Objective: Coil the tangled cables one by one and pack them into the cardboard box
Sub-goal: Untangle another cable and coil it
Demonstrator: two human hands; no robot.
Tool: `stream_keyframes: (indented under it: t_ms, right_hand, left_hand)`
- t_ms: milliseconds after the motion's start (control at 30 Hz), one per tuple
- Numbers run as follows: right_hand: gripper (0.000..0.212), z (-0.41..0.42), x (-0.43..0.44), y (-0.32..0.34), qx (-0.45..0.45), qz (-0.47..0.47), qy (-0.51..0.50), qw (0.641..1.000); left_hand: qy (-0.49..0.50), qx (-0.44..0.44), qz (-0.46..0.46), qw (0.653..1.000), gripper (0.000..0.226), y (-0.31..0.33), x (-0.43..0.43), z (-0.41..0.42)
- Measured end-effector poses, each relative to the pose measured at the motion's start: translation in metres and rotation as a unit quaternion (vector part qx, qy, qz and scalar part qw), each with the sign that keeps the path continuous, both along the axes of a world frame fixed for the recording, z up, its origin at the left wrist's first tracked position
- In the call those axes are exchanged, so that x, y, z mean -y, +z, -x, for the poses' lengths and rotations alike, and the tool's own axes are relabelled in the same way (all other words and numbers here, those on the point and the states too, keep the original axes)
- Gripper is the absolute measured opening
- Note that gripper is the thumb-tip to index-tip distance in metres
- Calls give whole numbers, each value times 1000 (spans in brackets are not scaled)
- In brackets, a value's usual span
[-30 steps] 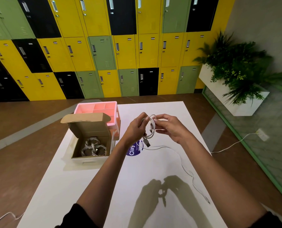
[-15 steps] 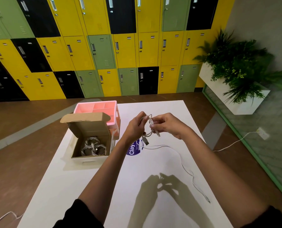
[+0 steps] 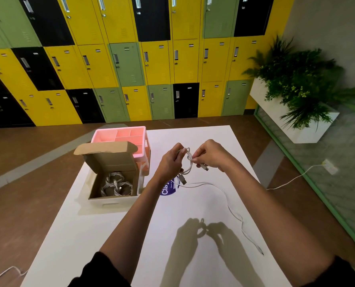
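- Box (image 3: 131, 184) sat open at left on the table (image 3: 193, 255), coiled white cables (image 3: 116, 185) inside; a pink organiser (image 3: 122, 135) behind it looked empty.
- Left hand (image 3: 170, 162) was closed around a small white coil (image 3: 188, 162), held above the table.
- Right hand (image 3: 210, 155) pinched that cable's free end just beside the coil.
- Advice: wrap the end snugly around the loops, left grip firm, so the coil cannot spring open.
- Loose cable (image 3: 230, 208) trailed across the table at right, uncoiled.
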State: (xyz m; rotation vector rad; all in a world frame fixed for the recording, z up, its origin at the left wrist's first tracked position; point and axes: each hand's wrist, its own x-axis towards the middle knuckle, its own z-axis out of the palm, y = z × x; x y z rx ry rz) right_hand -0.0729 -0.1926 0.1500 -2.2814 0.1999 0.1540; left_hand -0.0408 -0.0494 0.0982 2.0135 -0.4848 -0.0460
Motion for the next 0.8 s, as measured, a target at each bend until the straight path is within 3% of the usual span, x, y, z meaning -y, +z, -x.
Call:
stream_keyframes:
  t_ms: [300, 633, 800]
  right_hand:
    - [18, -2, -4, 1, -1, 57, 5, 998]
    - [27, 8, 9, 5, 16, -19, 115, 993]
    - [23, 9, 23, 6, 42, -97, 114, 988]
  left_hand:
    - [14, 8, -20, 1000, 19, -3, 4, 0]
    - [26, 42, -24, 998, 16, -5, -2, -5]
    - [10, 22, 29, 999, 17, 2, -4, -8]
